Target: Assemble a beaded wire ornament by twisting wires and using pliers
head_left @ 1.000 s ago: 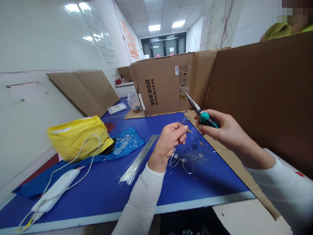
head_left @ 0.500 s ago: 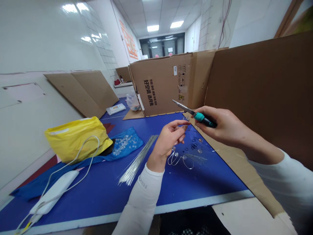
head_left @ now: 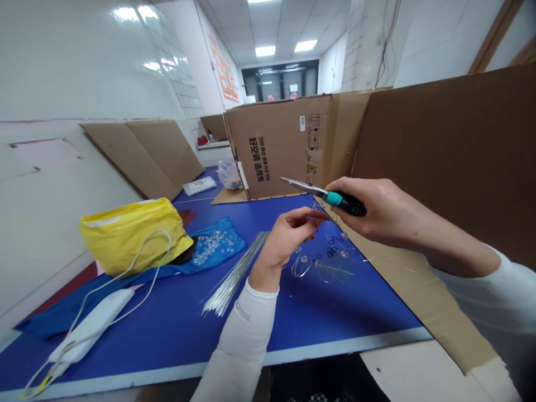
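My right hand [head_left: 368, 209] is wrapped around long-nose pliers [head_left: 335, 199] with green and black handles. Their tapered metal jaws point left, above my other hand. My left hand [head_left: 291, 231] is closed, thumb and forefinger reaching right to just below the pliers' handles. Whatever it pinches is too small to make out. On the blue table below lie bent wire loops [head_left: 298, 269], black rings [head_left: 332, 251] and several clear beads [head_left: 344, 254]. A bundle of straight wires [head_left: 237, 273] lies left of my left forearm.
A blue cloth [head_left: 228, 231] carries many clear beads, with a yellow bag [head_left: 134, 237] beside it. A white power strip [head_left: 94, 326] with its cable lies at the front left. Cardboard panels [head_left: 285, 151] stand along the back and right. A plastic case [head_left: 200, 186] sits farther back.
The pliers have swung so their tips reach farther left, over my left hand. My left fingertips have shifted slightly right and straightened a little.
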### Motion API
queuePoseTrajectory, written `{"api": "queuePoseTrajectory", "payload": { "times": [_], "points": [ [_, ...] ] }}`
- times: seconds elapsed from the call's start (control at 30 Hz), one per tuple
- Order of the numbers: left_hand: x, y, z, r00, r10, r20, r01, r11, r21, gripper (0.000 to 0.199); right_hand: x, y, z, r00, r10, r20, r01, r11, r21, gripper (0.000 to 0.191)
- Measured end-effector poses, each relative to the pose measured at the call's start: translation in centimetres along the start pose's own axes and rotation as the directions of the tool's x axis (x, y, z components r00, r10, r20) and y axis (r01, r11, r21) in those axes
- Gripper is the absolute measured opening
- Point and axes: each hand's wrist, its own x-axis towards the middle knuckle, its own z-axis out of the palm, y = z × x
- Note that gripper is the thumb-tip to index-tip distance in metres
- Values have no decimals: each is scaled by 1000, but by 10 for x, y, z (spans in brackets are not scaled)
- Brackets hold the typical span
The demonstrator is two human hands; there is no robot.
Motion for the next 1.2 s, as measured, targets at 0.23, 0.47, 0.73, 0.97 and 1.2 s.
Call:
{"api": "queuePoseTrajectory", "payload": {
  "times": [0.23,0.47,0.73,0.97,1.2],
  "points": [
    [-3,2,-18,978,87,188,-95,995,33,32,4,-1,-8,999,-52,13,53,997,-56,26],
    [0,-3,-31,906,153,395,-95,982,-164,46,10,-11,-16,985,-108,137,127,983,-133,25],
    [0,-2,-43,926,179,332,-139,980,-140,38,15,-14,-11,965,-157,209,192,969,-158,18],
    [-12,10,-36,982,75,173,-117,962,248,20,17,-17,1,936,-193,296,244,958,-147,16],
    [-9,6,-18,993,-6,116,-56,850,524,20,22,-26,9,893,-149,425,234,960,-154,15]
  ]
}}
